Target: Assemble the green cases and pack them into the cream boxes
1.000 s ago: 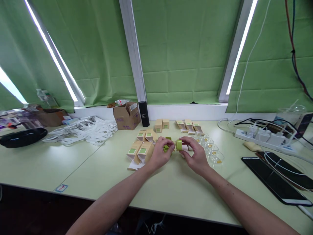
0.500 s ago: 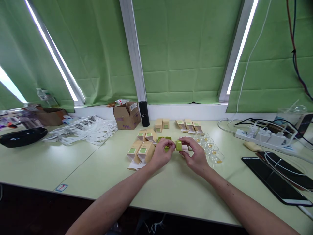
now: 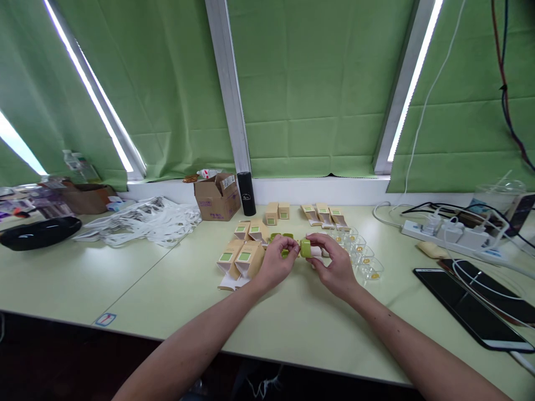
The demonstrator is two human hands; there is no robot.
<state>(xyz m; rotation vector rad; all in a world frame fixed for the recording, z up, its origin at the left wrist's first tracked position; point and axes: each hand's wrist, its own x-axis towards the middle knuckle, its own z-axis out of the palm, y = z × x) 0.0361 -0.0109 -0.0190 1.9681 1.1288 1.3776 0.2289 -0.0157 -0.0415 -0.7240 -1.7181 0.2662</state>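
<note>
On the far left of the desk, a glossy black case lies near a heaped pile of flat white pieces. A brown carton with open flaps comes next, just beside an upright black cylinder. In front of these is a cluster of kraft boxes with green labels, white flaps showing on the nearer ones. Two small boxes stand farther back. Of the two hands, the left hand has its thumb and fingertips gathered at the green end of a green-and-white piece; whether they pinch something small cannot be told. Green parts lie partly hidden behind it. The right hand pinches the green-and-white piece, which is held sideways between the hands. Beyond it are three kraft packs, then clear cups with yellowish spots, a white power strip with chargers, and a black-screened phone beneath a white cable.
</note>
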